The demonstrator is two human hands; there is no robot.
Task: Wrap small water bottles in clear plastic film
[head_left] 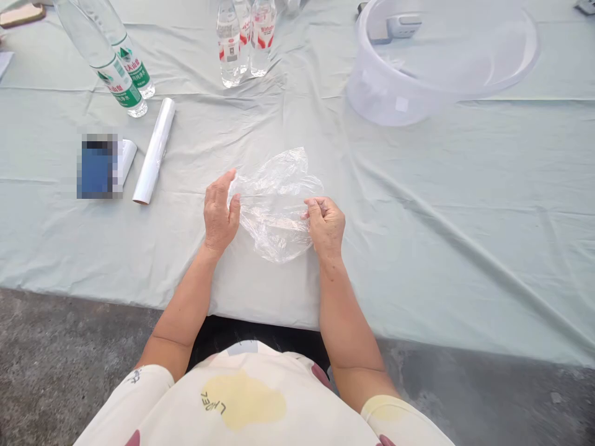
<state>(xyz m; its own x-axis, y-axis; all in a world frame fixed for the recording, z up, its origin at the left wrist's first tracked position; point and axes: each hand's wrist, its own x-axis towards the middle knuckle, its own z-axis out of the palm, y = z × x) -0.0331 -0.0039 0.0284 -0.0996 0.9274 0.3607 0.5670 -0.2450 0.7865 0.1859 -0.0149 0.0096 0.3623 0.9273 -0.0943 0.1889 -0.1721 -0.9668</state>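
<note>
A crumpled piece of thin clear plastic film [274, 214] lies spread between my two hands on the covered table. My right hand [326, 226] pinches its right edge between thumb and curled fingers. At the film's left edge is my left hand [220, 210], its thumb and fingers apart; whether the fingertips touch the film is hard to tell. To the left rests a roll of clear wrap [155, 152] on a cardboard core, slanting away from me.
Beyond the roll stand two large water bottles [118, 87]; several smaller bottles [230, 46] are grouped at the back. A translucent plastic tub [381, 99] sits at the back right. Left of the roll is a partly blurred blue item [95, 170]. The pale tablecloth [441, 260] has folds.
</note>
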